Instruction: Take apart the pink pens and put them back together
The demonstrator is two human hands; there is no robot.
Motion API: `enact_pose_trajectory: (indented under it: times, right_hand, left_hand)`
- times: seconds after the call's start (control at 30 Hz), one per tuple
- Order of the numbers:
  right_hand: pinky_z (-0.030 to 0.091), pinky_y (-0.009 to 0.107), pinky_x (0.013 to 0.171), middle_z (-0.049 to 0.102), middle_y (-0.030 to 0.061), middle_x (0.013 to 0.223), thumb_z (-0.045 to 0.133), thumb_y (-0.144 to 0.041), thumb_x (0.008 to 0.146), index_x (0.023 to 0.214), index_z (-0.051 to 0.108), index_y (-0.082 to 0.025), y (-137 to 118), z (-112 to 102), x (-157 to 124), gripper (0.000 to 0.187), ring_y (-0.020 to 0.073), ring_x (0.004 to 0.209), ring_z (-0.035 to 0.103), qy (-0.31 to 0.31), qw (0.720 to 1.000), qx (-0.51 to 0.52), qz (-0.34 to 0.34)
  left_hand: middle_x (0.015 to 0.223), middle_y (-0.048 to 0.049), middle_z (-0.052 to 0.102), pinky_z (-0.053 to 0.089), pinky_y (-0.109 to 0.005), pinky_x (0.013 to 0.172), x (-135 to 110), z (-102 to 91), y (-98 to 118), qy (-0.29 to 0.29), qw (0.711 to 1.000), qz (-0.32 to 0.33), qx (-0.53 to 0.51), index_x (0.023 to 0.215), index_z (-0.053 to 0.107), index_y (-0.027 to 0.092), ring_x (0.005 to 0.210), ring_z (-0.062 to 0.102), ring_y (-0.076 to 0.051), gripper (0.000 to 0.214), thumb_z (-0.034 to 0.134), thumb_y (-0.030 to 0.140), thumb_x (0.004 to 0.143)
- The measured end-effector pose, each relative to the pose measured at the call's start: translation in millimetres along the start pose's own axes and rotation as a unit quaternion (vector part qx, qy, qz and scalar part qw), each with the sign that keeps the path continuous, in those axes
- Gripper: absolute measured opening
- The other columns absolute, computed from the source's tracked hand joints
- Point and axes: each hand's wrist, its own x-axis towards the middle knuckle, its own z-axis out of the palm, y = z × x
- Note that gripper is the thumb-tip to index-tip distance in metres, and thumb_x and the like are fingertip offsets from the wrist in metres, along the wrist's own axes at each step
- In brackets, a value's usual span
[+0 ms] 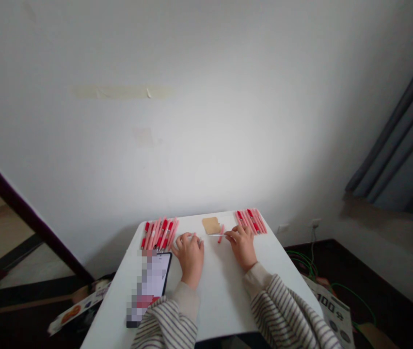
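Observation:
My right hand (243,246) pinches one end of a thin white stick (214,235), which points left across the table. Just under the stick lies a short pink pen piece (221,233), tilted, close to my right fingertips. My left hand (191,257) is curled low over the table with its fingertips drawn together. A bit of pink and white shows at those fingertips, too small to name. Behind the hands is a tan paper pad (211,225). Pink and red pens (159,233) lie in a row at the left, and another row of pens (251,221) lies at the right.
A phone (159,271) with a lit screen lies left of my left forearm on the white table (215,300). The table's far edge meets a white wall (206,145). Green cables (303,261) and a printed box (332,308) are on the floor at the right.

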Motion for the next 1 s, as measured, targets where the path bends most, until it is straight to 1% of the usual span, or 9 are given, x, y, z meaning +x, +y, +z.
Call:
enact_pose_trajectory:
  times: [0.27,0.6,0.83,1.0]
  right_hand:
    - [0.032,0.038,0.087,0.061,0.0045,0.093,0.064,-0.026,0.084,0.09,0.073,-0.031,-1.4,-2.4,-0.1,0.012,0.0231,0.097,0.044,-0.003,1.0,0.002,0.003]
    - [0.032,0.038,0.087,0.061,0.0045,0.093,0.063,-0.026,0.085,0.09,0.073,-0.031,-0.6,-0.9,-0.7,0.012,0.0231,0.098,0.044,0.003,1.0,-0.001,-0.001]
    - [0.033,0.038,0.086,0.06,0.0046,0.094,0.063,-0.026,0.085,0.091,0.073,-0.031,-0.6,-1.9,-1.1,0.012,0.0233,0.097,0.044,0.0,1.0,0.0,-0.001]
    - [0.033,0.038,0.086,0.06,0.0046,0.094,0.062,-0.027,0.086,0.091,0.073,-0.031,0.3,-0.8,-0.8,0.013,0.0229,0.097,0.045,0.006,1.0,-0.006,0.001]
  left_hand:
    - [0.106,-0.007,0.06,0.029,-0.048,0.09,1.5,3.0,-0.8,0.006,1.0,-0.001,0.005,0.087,0.069,0.023,0.106,0.042,-0.028,0.018,0.053,0.026,0.08]
    - [0.103,-0.0079,0.06,0.028,-0.047,0.088,3.5,3.9,-0.5,0.019,1.0,0.004,0.003,0.083,0.069,0.022,0.104,0.041,-0.027,0.022,0.047,0.025,0.084]
    - [0.102,-0.007,0.061,0.028,-0.047,0.09,4.2,6.3,-2.1,0.024,1.0,0.005,-0.006,0.078,0.068,0.022,0.104,0.042,-0.027,0.022,0.047,0.024,0.084]
    - [0.102,-0.0063,0.061,0.029,-0.046,0.091,5.8,4.2,-0.7,0.025,0.999,0.007,-0.042,0.077,0.069,0.022,0.102,0.045,-0.026,0.018,0.051,0.022,0.08]
